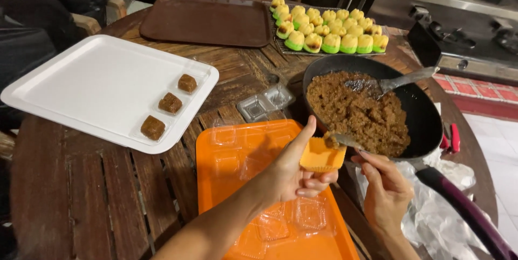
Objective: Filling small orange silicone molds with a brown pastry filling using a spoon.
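Pan handle [464, 206] cut off; spoon [345, 141] tip hidden.

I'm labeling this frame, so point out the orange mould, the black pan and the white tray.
orange mould [319, 161], head view, on its front wall, held in the left hand.
black pan [423, 114], head view, on the bare inner wall at right.
white tray [91, 87], head view, on its bare middle.

Your hands work in a tight gap: the black pan [421, 114] crowds your right, clear plastic cups [270, 195] cover the orange tray [216, 179] below; bare wood [81, 195] lies open left.
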